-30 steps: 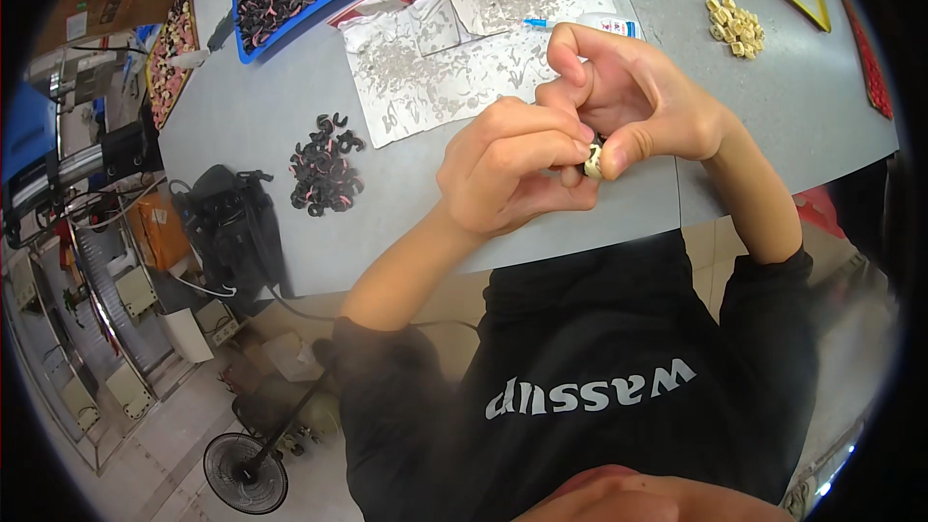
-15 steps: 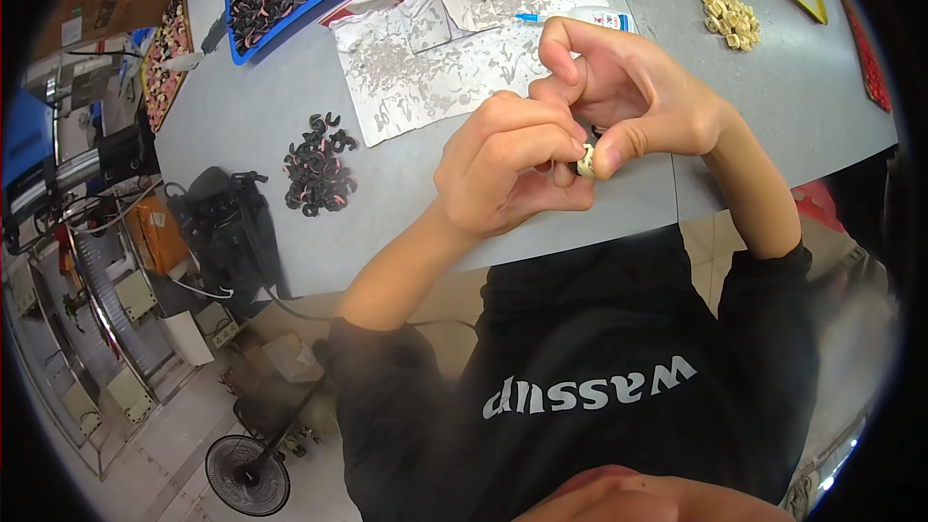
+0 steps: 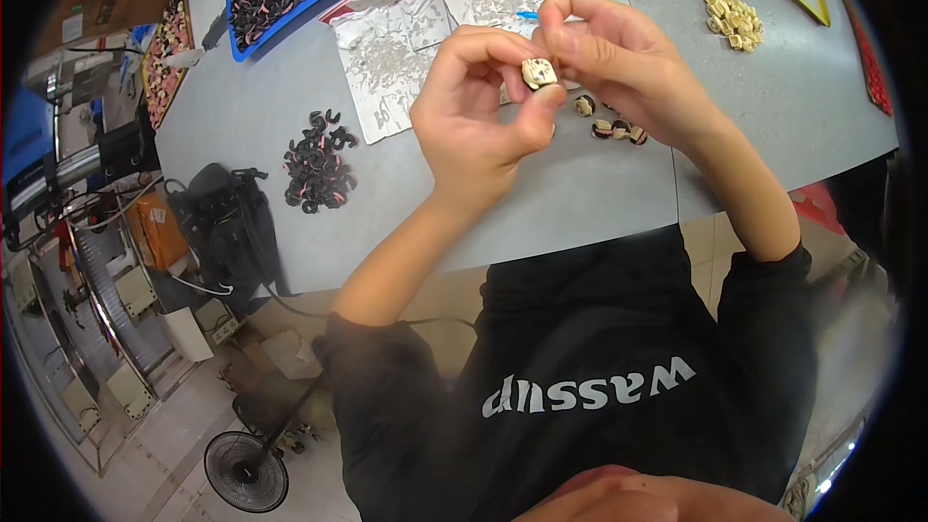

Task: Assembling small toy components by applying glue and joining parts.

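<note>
My left hand (image 3: 469,111) pinches a small cream block with dark spots (image 3: 538,73) between thumb and fingers. Close beside it, my right hand (image 3: 628,63) has its thumb and forefinger pressed together; whatever they hold, if anything, is hidden. Beneath the right hand, several small cream-and-dark pieces (image 3: 619,130) lie on the grey table, one of them (image 3: 585,105) a little apart. A blue tip (image 3: 527,14) shows beside the right fingers, the rest of that bottle hidden behind the hand.
Curved black and pink pieces form a pile (image 3: 319,164) at left; more fill a blue tray (image 3: 232,24). Speckled white paper (image 3: 382,111) lies beyond my hands. At right are a cream block pile (image 3: 732,19) and a yellow-edged tray (image 3: 822,0). A black bag (image 3: 227,227) hangs at the table's left edge.
Both hands have moved up and away from me, with the cream block turned into view. The small pieces on the table, largely hidden before, now show below the right hand.
</note>
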### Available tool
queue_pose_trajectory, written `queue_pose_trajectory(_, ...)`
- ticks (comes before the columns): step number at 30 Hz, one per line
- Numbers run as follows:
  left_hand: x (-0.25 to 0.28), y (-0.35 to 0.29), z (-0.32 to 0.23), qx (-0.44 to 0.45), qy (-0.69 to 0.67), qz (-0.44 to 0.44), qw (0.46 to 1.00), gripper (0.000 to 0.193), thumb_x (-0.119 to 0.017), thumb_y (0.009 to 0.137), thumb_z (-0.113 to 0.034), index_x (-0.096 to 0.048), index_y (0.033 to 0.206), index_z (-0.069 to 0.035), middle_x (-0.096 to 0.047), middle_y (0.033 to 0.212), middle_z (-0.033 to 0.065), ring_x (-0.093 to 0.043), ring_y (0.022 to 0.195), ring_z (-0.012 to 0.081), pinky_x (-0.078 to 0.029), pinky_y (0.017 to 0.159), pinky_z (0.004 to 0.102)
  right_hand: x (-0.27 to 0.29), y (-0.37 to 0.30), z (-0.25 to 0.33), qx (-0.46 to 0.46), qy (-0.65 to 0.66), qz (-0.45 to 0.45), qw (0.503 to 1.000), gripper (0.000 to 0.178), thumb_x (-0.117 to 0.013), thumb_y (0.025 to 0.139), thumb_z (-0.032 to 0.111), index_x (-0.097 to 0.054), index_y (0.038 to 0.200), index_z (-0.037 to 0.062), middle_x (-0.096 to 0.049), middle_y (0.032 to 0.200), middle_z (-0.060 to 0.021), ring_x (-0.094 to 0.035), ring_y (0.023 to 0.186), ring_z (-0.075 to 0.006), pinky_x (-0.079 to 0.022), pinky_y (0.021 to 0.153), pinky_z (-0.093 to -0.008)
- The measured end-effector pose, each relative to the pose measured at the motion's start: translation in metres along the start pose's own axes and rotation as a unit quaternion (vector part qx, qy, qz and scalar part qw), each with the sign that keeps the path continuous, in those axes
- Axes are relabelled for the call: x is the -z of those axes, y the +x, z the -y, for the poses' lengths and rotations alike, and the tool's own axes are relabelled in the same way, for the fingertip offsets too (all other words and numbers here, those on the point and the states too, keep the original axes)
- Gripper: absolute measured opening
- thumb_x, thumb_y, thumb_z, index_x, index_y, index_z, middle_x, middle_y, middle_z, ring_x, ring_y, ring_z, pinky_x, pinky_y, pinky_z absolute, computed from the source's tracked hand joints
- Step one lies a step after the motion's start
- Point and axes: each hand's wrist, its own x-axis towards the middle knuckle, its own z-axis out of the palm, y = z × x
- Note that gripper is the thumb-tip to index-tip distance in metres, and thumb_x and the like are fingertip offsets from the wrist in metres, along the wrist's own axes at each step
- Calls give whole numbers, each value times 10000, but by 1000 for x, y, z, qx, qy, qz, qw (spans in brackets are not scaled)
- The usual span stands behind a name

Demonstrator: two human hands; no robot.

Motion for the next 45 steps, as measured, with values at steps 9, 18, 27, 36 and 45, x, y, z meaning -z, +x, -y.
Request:
queue_pose_trajectory(9, 3, -4, -4, 106, -158, 48, 981, 332, -703, 823, -56, -540, 1090, 57, -572, 1014, 113, -549, 874, 148, -468, 751, 270, 0, -1, 19, 304, -352, 53, 884, 177, -674, 821, 96, -658, 982, 27, -619, 990, -65, -572, 929, -176, -445, 829, -306)
queue_pose_trajectory(18, 4, 1, -16, 172, -201, 81, 961, 398, -664, 863, -107, -513, 1177, 86, -600, 1048, 156, -591, 977, 210, -491, 857, 341, -2, -4, 22, 326, -397, 74, 855, 239, -724, 747, 101, -675, 957, -1, -646, 968, -127, -594, 933, -235, -470, 813, -328)
queue_pose_trajectory(27, 11, 4, -12, 215, -181, 90, 955, 364, -591, 828, -118, -534, 1129, 78, -609, 1015, 146, -595, 951, 197, -486, 858, 332, -6, -1, 14, 391, -480, 22, 785, 213, -727, 697, 1, -677, 904, 18, -646, 911, -94, -597, 772, -183, -495, 657, -263)
queue_pose_trajectory(36, 10, 1, -10, 240, -203, 78, 946, 322, -589, 817, -109, -553, 1087, 64, -612, 985, 111, -583, 911, 155, -474, 786, 274, -8, -3, 20, 382, -509, 51, 770, 240, -714, 720, 46, -657, 942, -29, -643, 924, -159, -600, 816, -233, -490, 693, -305)
queue_pose_trajectory(45, 11, 1, -7, 233, -230, 90, 941, 321, -600, 812, -109, -551, 1075, 68, -610, 988, 107, -584, 910, 148, -482, 793, 277, -9, -4, 18, 397, -532, 48, 747, 226, -708, 717, 39, -656, 926, -32, -644, 920, -162, -591, 787, -234, -480, 673, -305)
